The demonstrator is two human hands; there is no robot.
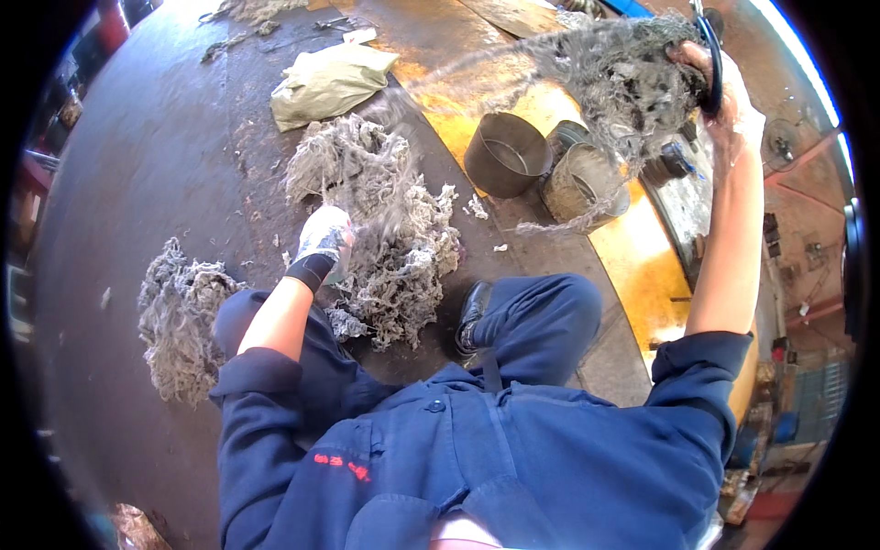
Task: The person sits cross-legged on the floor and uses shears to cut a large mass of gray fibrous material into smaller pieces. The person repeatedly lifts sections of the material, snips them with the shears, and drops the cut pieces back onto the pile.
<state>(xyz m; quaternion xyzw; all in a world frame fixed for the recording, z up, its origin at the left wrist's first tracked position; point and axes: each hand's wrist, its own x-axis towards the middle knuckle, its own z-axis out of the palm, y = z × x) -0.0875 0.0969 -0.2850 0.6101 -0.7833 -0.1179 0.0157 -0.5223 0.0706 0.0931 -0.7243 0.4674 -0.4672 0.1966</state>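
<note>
A large heap of grey, shaggy fibre (403, 266) lies on the dark floor in front of me. My left hand (325, 236), in a pale glove with a black cuff, is closed at the heap's left side, gripping loose fibre; its fingertips are partly hidden. Raised high at the right, my bare right hand (731, 108) is closed on a big clump of grey fibre (628, 87). Blurred strands trail leftward from that clump. Against the same hand is a tool with a dark curved handle (711, 64); its working end is cut off by the picture's edge.
A smaller fibre pile (183, 316) lies by my left knee. Beyond the heap rests a pale green sack (330, 82). Two open round metal tins (507, 156) (577, 188) stand below the raised clump, by a yellow floor strip (642, 261). My shoe (472, 316) is beside the heap.
</note>
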